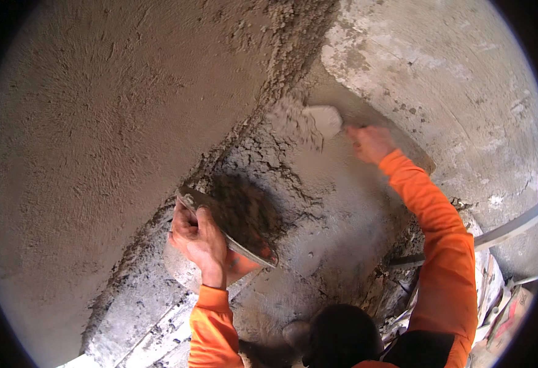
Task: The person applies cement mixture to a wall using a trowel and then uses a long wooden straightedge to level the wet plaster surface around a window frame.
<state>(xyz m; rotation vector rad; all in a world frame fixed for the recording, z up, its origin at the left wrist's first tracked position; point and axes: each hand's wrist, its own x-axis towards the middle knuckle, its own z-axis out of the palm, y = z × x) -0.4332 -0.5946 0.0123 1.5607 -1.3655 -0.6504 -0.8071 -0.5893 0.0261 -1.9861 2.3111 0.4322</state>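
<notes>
My left hand (202, 240) grips the near edge of a tilted, mortar-caked mortar board (235, 230). A dark patch of wet mortar (244, 205) shows just beyond its rim; whether it lies on the board or behind it I cannot tell. Farther off to the right, my right hand (372, 143) is closed and slightly blurred by motion. It holds a trowel whose rounded blade (325, 121) lies against the wet grey mortar surface (318, 156). The trowel's handle is mostly hidden in my fingers. Rough, smeared mortar sits just left of the blade.
A wide, coarsely plastered surface (109, 122) fills the left side, with a crumbly seam along its edge. On the right stands a paler, smoother concrete surface (453, 92). A curved grey strip (508, 230) and crumpled debris (493, 294) lie at the lower right, near my right arm.
</notes>
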